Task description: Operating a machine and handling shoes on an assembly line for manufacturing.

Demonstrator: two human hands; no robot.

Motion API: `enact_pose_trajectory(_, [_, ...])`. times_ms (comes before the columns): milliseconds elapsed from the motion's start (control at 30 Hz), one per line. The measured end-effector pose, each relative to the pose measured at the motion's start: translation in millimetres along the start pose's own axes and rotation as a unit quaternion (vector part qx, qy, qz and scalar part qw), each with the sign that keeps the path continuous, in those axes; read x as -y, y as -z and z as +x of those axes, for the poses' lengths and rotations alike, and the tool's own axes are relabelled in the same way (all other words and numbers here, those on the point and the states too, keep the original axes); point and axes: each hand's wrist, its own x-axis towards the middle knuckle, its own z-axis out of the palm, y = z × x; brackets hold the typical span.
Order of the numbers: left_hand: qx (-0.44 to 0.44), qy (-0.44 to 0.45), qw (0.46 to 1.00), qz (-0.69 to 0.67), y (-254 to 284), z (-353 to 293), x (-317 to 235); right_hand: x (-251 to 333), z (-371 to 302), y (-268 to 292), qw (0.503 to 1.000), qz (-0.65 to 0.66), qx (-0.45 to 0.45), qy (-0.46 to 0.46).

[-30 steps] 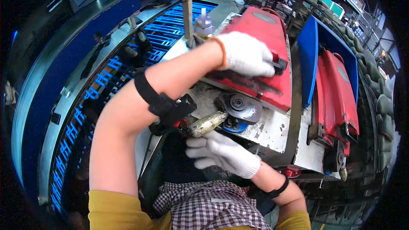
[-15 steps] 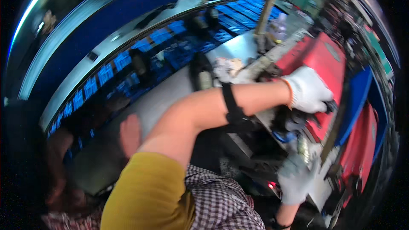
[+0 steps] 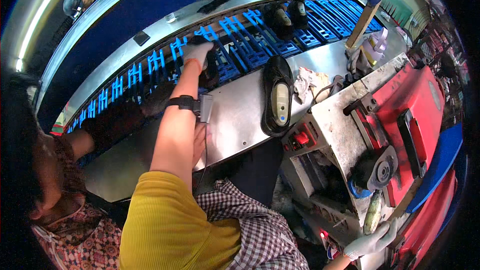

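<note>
My left hand [image 3: 197,54], in a white glove, reaches over the conveyor of blue racks [image 3: 257,37]. Its fingers curl over a black shoe [image 3: 210,72], most of which the hand and wrist hide. Low on the right, my gloved right hand [image 3: 376,239] has its fingers apart beside the lower end of a worn, pale lever handle [image 3: 373,212]. That handle belongs to a machine with a red cover [image 3: 417,100]. Another black shoe [image 3: 278,95], with a pale insole showing, lies on the metal ledge between my left arm and the machine.
A co-worker sits at left, a dark-sleeved arm [image 3: 120,120] stretched toward the racks; a bare hand [image 3: 199,145] shows beside my forearm. Two dark shoes [image 3: 290,17] ride the racks farther along. A crumpled cloth [image 3: 310,82] lies by the machine. A wooden post [image 3: 363,24] rises behind.
My left hand has left the machine's red cover and swung left to the racks. My right hand has stayed low by the lever handle. The view has turned left.
</note>
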Motion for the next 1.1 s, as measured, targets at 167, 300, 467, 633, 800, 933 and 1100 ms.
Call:
enact_pose_trajectory(167, [0.197, 0.13, 0.97, -0.062, 0, 25, 52, -2, -2, -1, 0.999, 0.034, -0.011, -0.027])
enact_pose_trajectory(300, [0.28, 0.172, 0.898, -0.294, 24, 4, 39, -5, -1, 0, 0.998, 0.041, 0.008, -0.038])
enact_pose_trajectory(467, [0.344, -0.136, 0.917, -0.147, 31, -48, 22, -5, -2, -2, 0.998, 0.045, -0.005, -0.05])
enact_pose_trajectory(633, [0.272, 0.025, 0.961, -0.037, 21, -146, -21, -6, -2, -2, 0.99, 0.117, 0.028, -0.071])
enact_pose_trajectory(800, [0.171, -0.108, 0.965, 0.166, 27, -241, -51, -9, -2, 3, 0.994, 0.088, 0.059, 0.017])
enact_pose_trajectory(933, [0.08, -0.378, 0.91, 0.151, 18, -290, -76, -4, -6, 1, 0.987, 0.143, 0.067, -0.012])
enact_pose_trajectory(1100, [0.21, -0.362, 0.888, -0.19, 7, -363, -151, 7, 0, 30, 0.978, 0.119, 0.145, 0.096])
